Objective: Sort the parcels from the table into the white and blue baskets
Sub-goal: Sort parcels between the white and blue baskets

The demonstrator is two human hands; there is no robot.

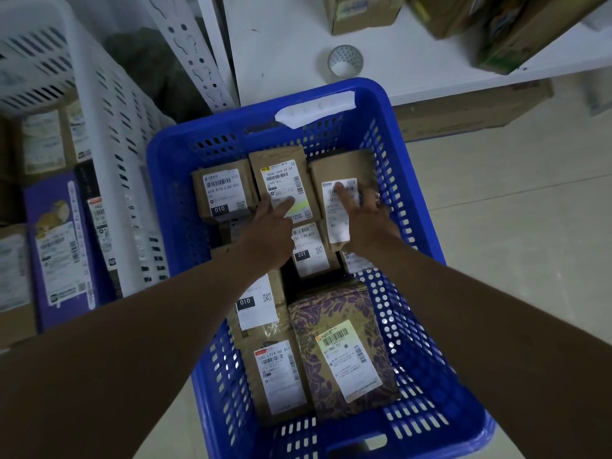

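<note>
Parcels (284,187) crowd blue basket (414,180) under both hands; white basket (109,104) beside.

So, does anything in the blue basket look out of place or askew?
Mostly tidy: parcels lie flat in the blue basket. Two small oddities: the paper label on its far rim is crooked and lifting at one end, and the shipping label under the right hand overhangs its parcel's edge.

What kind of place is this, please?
Probably a parcel sorting room or courier depot. A blue basket and a white basket hold labelled parcels, and more cartons wait on a white table.
</note>
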